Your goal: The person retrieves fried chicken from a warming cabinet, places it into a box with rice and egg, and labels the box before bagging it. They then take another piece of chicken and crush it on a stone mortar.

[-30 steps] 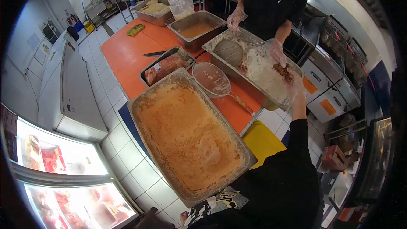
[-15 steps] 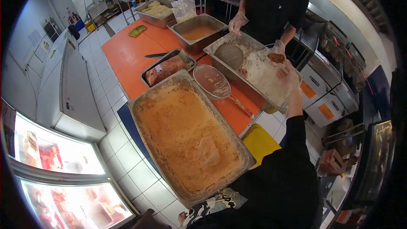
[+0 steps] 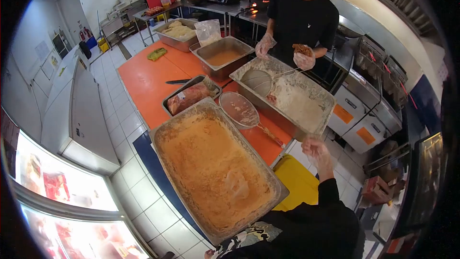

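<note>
My right hand (image 3: 316,150), in a clear plastic glove, is in the air off the near corner of a metal tray of white flour (image 3: 330,108). Its fingers are loosely bent and apart, and I see nothing in them. Only a sliver of my left hand (image 3: 209,253) shows at the bottom edge, beside the large tray of orange breading (image 3: 160,139); its fingers are hidden. A crumpled piece of clear plastic (image 3: 236,184) lies in that breading. Inside the flour tray are a round wire strainer (image 3: 257,82) and a bit of raw meat (image 3: 271,99).
Across the flour tray stands a co-worker (image 3: 306,19), a gloved hand holding a browned piece of meat (image 3: 301,49). Another strainer (image 3: 239,110), a tray of bagged meat (image 3: 189,98) and a knife (image 3: 177,82) lie on the orange table (image 3: 139,74). A burner flame (image 3: 253,7) is behind.
My right hand has drawn back from the flour tray toward me. The co-worker has lifted the browned meat out over the tray's far side. The wire strainer's handle now shows.
</note>
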{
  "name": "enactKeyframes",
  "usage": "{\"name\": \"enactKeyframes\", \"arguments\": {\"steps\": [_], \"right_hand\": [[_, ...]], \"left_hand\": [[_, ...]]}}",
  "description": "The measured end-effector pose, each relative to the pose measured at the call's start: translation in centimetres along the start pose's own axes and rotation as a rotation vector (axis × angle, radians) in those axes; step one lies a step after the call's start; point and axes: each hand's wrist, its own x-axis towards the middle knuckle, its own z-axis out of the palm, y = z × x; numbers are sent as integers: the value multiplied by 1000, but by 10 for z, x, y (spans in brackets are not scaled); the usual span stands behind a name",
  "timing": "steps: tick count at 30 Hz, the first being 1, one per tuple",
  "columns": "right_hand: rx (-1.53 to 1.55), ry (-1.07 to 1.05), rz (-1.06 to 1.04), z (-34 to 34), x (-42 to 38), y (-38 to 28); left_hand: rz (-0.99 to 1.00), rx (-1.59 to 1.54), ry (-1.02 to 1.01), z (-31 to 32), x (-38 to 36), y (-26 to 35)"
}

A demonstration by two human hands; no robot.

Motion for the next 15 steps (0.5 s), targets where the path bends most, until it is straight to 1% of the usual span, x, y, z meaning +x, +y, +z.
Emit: {"name": "enactKeyframes", "arguments": {"steps": [2, 4, 6, 8, 10, 11, 12, 13, 14, 15], "right_hand": [[-40, -223, 21, -39, -9, 25], [-119, -115, 264, -74, -19, 52], [90, 116, 389, -87, -45, 92], [-42, 299, 403, -126, -70, 150], [-399, 393, 465, -122, -102, 180], [-400, 390, 465, -150, -110, 204], [112, 14, 683, -194, -108, 236], [633, -374, 858, -204, -107, 245], [637, -370, 858, -216, -108, 250], [-6, -240, 801, -214, -108, 242]], "left_hand": [[10, 9, -5, -1, -1, 9], [22, 24, -9, -5, 0, 16], [29, 41, -19, -9, 1, 17], [32, 54, -27, -10, 3, 18], [36, 66, -32, -10, 5, 19], [37, 71, -33, -11, 5, 19], [42, 93, -33, -13, 6, 22], [43, 100, -32, -15, 7, 22], [58, 139, -30, -16, 9, 24], [52, 12, -60, -18, 11, 23]]}}
